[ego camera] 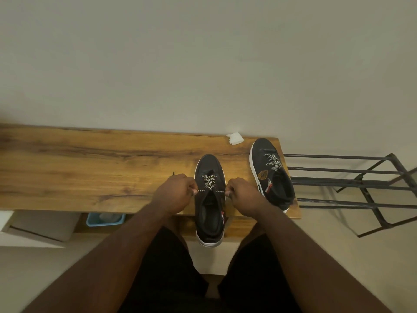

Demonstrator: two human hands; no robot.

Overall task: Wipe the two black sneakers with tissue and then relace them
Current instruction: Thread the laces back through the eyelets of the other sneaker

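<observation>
Sneakers, two of them, both black with white soles, sit on the wooden bench [90, 159] in front of me. The near sneaker [208, 213] lies between my two hands, toe pointing at the wall, its heel hanging out past the bench's front edge above my lap. The far sneaker [270, 175] rests well to the right, close to the bench's right end, angled slightly, with a brown badge on its side.

Each shoe carries one black-and-white patterned lace. The lace on the near sneaker [209, 182] crosses up the eyelets and runs out level to both sides, one end to each hand. My left hand [174, 195] is curled closed, finger and thumb pinching the left end; my right hand [244, 196] is closed the same way on the right end. A dark tip pokes up above my left knuckles, probably the lace's end, though it is too small to be sure. The lace on the far sneaker [273, 162] is threaded through its lower eyelets only.

One crumpled white tissue [235, 138] lies at the back edge of the bench, against the wall, apart from both shoes. Beyond the bench's right end stands one black metal rack [361, 184]. Under the bench, to my left, one pale blue bin [105, 220] shows.
</observation>
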